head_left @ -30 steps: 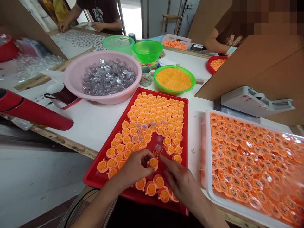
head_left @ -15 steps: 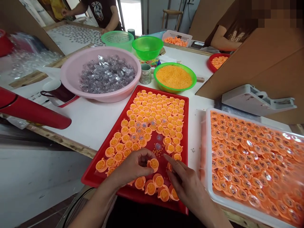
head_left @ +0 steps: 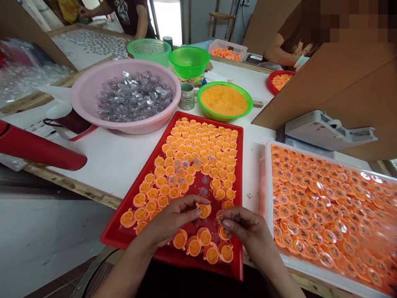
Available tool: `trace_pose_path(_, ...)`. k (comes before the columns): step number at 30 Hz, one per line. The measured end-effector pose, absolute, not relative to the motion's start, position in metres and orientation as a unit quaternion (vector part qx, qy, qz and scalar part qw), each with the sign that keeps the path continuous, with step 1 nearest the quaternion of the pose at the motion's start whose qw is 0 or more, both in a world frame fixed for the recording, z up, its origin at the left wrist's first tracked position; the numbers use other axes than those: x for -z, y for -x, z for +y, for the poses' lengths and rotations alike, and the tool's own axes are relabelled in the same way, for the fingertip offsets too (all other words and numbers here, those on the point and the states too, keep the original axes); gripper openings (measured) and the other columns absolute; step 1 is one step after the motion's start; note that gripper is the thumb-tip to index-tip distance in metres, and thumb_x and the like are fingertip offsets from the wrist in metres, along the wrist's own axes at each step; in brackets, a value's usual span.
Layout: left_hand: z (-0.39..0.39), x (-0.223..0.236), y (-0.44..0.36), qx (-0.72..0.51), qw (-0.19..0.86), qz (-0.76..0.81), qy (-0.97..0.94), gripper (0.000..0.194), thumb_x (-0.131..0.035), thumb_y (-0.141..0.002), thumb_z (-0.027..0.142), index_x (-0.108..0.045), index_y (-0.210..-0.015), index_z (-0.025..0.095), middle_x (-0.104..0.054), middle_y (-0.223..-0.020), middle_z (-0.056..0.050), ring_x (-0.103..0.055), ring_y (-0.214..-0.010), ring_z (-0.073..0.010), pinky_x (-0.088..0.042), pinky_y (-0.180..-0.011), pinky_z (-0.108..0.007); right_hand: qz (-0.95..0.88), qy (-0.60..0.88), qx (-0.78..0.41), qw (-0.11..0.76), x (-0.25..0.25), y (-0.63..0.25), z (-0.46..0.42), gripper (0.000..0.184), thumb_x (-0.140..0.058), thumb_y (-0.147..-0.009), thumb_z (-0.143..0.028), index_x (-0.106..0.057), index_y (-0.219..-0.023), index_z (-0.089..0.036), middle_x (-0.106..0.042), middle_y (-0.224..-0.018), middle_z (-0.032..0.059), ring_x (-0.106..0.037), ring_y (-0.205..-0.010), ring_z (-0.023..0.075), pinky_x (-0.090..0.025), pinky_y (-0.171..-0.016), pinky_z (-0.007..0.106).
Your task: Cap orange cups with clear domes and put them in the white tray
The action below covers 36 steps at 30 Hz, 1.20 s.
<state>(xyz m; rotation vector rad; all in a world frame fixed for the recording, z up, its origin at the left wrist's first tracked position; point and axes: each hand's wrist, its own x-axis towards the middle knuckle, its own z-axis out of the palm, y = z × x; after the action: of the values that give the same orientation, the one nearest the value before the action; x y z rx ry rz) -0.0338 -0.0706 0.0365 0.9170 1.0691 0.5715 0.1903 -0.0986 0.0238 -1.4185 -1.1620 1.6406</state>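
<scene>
My left hand (head_left: 175,219) holds a small orange toy cup (head_left: 205,211) between thumb and fingers, with yellow-orange grains inside it. Close by on the right, my right hand (head_left: 245,223) has thumb and fingertips pinched together; what lies between them is too small to make out. Both hands are over a red tray (head_left: 240,174) covered with rows of similar filled cups (head_left: 186,140). Two clear round discs (head_left: 204,191) lie on bare tray just beyond my left fingers, and more discs rest on cups in the middle rows.
A pink basin (head_left: 83,99) of clear-wrapped pieces and a green bowl (head_left: 225,99) of orange grains stand behind the tray. At right is a white bin (head_left: 269,198) of lidded orange cups, beside a cardboard panel (head_left: 335,91). A red cylinder (head_left: 46,145) juts in left. Two co-workers sit beyond.
My right hand has drawn back from the tray's middle, its stretched fingers now closing into a pinch. The cup in my left hand has shifted slightly up. The whole view has swung a little.
</scene>
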Motion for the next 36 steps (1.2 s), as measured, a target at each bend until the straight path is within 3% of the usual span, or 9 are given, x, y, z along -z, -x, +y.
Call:
trace_pose_path(3,-0.071,-0.036,0.029,-0.278,0.764,0.454,-0.365,0.021,-0.066,-0.086,0.028,-0.064,-0.106,0.025,-0.063,-0.103,-0.001,-0.062,-0.096,-0.0187,-0.053,-0.085,-0.034,-0.427,0.507,-0.658,0.359,-0.027,-0.191,-0.09,0.01,-0.077,-0.077,-0.031,-0.076,-0.085,-0.024,-0.072,-0.08,0.0022,-0.065,-0.075,0.0161,-0.052,-0.069,0.027)
trace_pose_path(6,-0.071,-0.039,0.022,-0.283,0.797,0.422,-0.327,0.017,-0.067,-0.085,0.024,-0.063,-0.101,0.022,-0.064,-0.1,-0.002,-0.065,-0.096,-0.0216,-0.056,-0.084,-0.039,-0.483,0.5,-0.63,0.346,-0.03,-0.188,-0.082,0.008,-0.074,-0.08,-0.027,-0.077,-0.088,-0.025,-0.071,-0.082,0.001,-0.065,-0.078,0.0156,-0.052,-0.072,0.027)
trace_pose_path(14,-0.07,-0.036,0.006,-0.264,0.74,0.477,-0.394,0.022,-0.067,-0.083,0.027,-0.068,-0.101,0.016,-0.069,-0.089,-0.005,-0.064,-0.08,-0.0175,-0.051,-0.063,-0.025,-0.67,0.486,-0.475,0.3,-0.035,-0.187,-0.076,0.013,-0.063,-0.087,-0.011,-0.069,-0.083,-0.022,-0.065,-0.077,-0.0001,-0.061,-0.069,0.0128,-0.049,-0.063,0.025)
trace_pose_path(21,-0.074,-0.029,0.002,-0.267,0.754,0.474,-0.369,0.031,-0.065,-0.084,0.033,-0.072,-0.108,0.015,-0.072,-0.092,-0.008,-0.069,-0.082,-0.0231,-0.056,-0.072,-0.034,-0.771,0.417,-0.362,0.318,-0.028,-0.185,-0.081,0.021,-0.051,-0.093,-0.007,-0.067,-0.093,-0.022,-0.063,-0.085,0.0035,-0.059,-0.078,0.0148,-0.05,-0.067,0.027)
trace_pose_path(25,-0.075,-0.032,0.002,-0.272,0.766,0.47,-0.343,0.035,-0.06,-0.087,0.037,-0.071,-0.114,0.018,-0.074,-0.1,-0.008,-0.072,-0.084,-0.0238,-0.056,-0.084,-0.041,-0.738,0.47,-0.332,0.352,-0.024,-0.18,-0.086,0.014,-0.057,-0.091,-0.009,-0.063,-0.089,-0.022,-0.063,-0.085,0.0017,-0.06,-0.077,0.0139,-0.049,-0.067,0.025)
trace_pose_path(27,-0.075,-0.035,0.003,-0.274,0.763,0.469,-0.351,0.035,-0.064,-0.085,0.033,-0.07,-0.117,0.019,-0.075,-0.103,-0.007,-0.071,-0.09,-0.0244,-0.056,-0.087,-0.04,-0.691,0.53,-0.342,0.353,-0.023,-0.178,-0.089,0.008,-0.062,-0.09,-0.014,-0.061,-0.086,-0.022,-0.063,-0.079,0.0,-0.06,-0.07,0.0129,-0.048,-0.061,0.024)
trace_pose_path(31,-0.076,-0.039,0.004,-0.275,0.72,0.489,-0.408,0.041,-0.073,-0.076,0.021,-0.07,-0.116,0.02,-0.076,-0.099,-0.004,-0.07,-0.098,-0.0243,-0.055,-0.087,-0.033,-0.573,0.574,-0.473,0.343,-0.021,-0.176,-0.097,0.01,-0.063,-0.09,-0.028,-0.061,-0.083,-0.021,-0.064,-0.067,-0.0024,-0.061,-0.058,0.0124,-0.049,-0.054,0.022)
trace_pose_path(36,-0.08,-0.039,0.003,-0.299,0.634,0.51,-0.499,0.037,-0.069,-0.08,0.023,-0.07,-0.117,0.026,-0.076,-0.104,-0.001,-0.071,-0.094,-0.0205,-0.057,-0.083,-0.029,-0.524,0.571,-0.494,0.394,-0.02,-0.176,-0.106,0.005,-0.066,-0.087,-0.025,-0.065,-0.084,-0.021,-0.065,-0.068,-0.0026,-0.063,-0.058,0.012,-0.052,-0.056,0.022)
